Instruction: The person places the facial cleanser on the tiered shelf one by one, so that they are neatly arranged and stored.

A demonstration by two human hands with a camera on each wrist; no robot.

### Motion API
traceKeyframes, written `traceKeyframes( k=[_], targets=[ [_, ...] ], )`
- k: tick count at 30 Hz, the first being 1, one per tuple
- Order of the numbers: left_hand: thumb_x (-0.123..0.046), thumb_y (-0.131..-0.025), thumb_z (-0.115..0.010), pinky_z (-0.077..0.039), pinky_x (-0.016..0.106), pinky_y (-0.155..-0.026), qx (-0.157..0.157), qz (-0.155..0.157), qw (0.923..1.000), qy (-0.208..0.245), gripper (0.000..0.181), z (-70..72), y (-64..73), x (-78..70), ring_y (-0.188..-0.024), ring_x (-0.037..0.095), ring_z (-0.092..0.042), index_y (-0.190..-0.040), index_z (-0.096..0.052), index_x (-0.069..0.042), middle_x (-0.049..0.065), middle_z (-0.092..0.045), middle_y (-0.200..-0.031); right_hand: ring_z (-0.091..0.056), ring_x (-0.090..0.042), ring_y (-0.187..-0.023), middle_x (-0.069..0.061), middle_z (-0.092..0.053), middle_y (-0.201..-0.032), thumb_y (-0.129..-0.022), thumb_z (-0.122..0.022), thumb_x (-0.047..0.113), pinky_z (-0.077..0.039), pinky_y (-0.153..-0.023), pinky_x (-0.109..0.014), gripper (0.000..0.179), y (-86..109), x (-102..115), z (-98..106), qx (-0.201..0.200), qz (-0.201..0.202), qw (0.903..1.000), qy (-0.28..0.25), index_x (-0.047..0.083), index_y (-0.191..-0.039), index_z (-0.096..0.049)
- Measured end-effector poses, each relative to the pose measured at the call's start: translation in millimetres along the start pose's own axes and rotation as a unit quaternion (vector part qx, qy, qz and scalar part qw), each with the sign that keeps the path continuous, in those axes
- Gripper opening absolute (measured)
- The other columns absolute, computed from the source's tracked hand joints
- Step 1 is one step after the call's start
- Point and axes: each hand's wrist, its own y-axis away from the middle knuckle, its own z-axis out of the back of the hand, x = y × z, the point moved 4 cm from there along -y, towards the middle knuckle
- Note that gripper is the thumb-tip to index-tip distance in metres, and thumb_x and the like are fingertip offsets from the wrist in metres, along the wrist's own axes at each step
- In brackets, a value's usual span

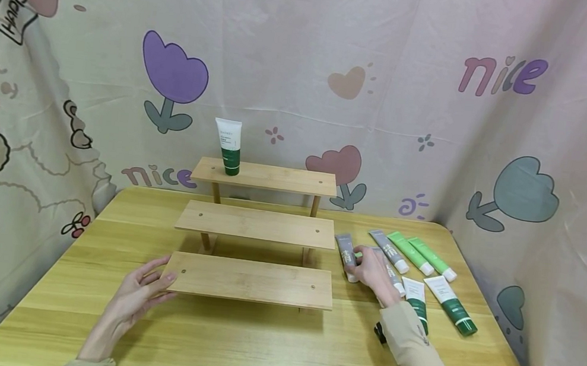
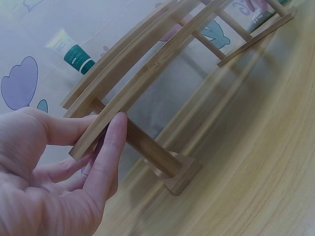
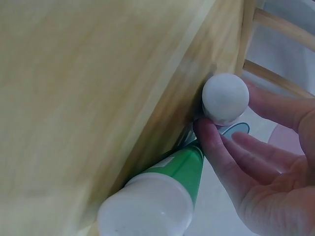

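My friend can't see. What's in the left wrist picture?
A left hand grips one end of the lowest board of a wooden rack on a table. A green-and-white tube stands on the top board.

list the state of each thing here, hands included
three-tier pale wooden stand: upright
white-and-green plastic tube on its top: upright, capped
two white-and-green plastic tubes on the table: lying, capped
bright green plastic tubes at back right: lying, capped
grey plastic tube nearest the stand: capped, pinched
rearmost grey plastic tube: lying, capped
left hand: gripping the lowest shelf by its left end
right hand: pinching the nearest grey tube
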Motion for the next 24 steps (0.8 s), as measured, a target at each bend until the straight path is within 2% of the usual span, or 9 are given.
traceKeyframes(
  k=[4,8,10,17,19,24],
  targets=[
    [-0.012,-0.103,-0.057,-0.062,0.023,-0.093,-0.001,-0.006,1.0000,-0.003,0.076,-0.1,-0.1,-0.1,-0.101,-0.003,-0.059,-0.161,-0.008,-0.001,0.032,0.001,-0.161,-0.071,-0.037,-0.098,-0.023,-0.076,-0.097,-0.081,-0.081,0.015,-0.058,-0.087,-0.051,0.050,-0.1,0.4,0.2,0.003,-0.006,1.0000,-0.003,-0.006,-0.123,-0.064],
    [-0.013,-0.103,-0.057,-0.062,0.023,-0.093,0.005,-0.004,1.0000,0.003,0.077,0.0,-0.1,0.0,-0.100,-0.004,-0.061,-0.161,-0.006,-0.001,0.034,0.008,-0.162,-0.071,-0.035,-0.094,-0.022,-0.076,-0.096,-0.081,-0.080,0.015,-0.059,-0.084,-0.049,0.048,-1.0,0.4,0.2,0.002,-0.005,1.0000,-0.004,-0.005,-0.121,-0.064],
    [-0.013,-0.103,-0.057,-0.062,0.022,-0.093,0.007,-0.001,1.0000,0.007,0.079,0.1,0.1,-0.1,-0.099,-0.006,-0.062,-0.161,-0.005,-0.001,0.033,0.014,-0.162,-0.071,-0.035,-0.092,-0.023,-0.076,-0.095,-0.081,-0.080,0.015,-0.060,-0.082,-0.047,0.047,-1.9,0.5,0.3,0.002,-0.004,1.0000,-0.006,-0.005,-0.120,-0.065],
    [-0.012,-0.103,-0.058,-0.063,0.021,-0.091,0.005,-0.008,0.9999,0.007,0.078,-0.3,0.5,-1.2,-0.097,-0.002,-0.064,-0.160,-0.006,0.001,0.034,0.012,-0.162,-0.070,-0.029,-0.081,-0.022,-0.075,-0.091,-0.080,-0.078,0.011,-0.059,-0.068,-0.035,0.045,-3.6,1.4,0.7,0.005,-0.011,0.9998,-0.015,-0.006,-0.119,-0.065],
    [-0.011,-0.103,-0.058,-0.062,0.020,-0.091,0.006,-0.010,0.9999,0.006,0.078,-0.4,0.5,-1.3,-0.096,0.000,-0.065,-0.160,-0.006,0.001,0.035,0.012,-0.162,-0.070,-0.029,-0.082,-0.022,-0.075,-0.092,-0.079,-0.078,0.010,-0.059,-0.070,-0.037,0.046,-3.8,1.4,0.9,0.002,-0.015,0.9998,-0.011,-0.007,-0.120,-0.065],
    [-0.011,-0.103,-0.057,-0.063,0.020,-0.090,0.006,-0.012,0.9999,0.006,0.078,-0.3,0.4,-0.7,-0.095,0.001,-0.066,-0.160,-0.005,0.001,0.036,0.014,-0.161,-0.071,-0.036,-0.094,-0.025,-0.075,-0.098,-0.079,-0.080,0.011,-0.061,-0.085,-0.048,0.051,-3.3,0.5,1.1,-0.006,-0.028,0.9996,-0.008,-0.009,-0.123,-0.064]
  ],
)
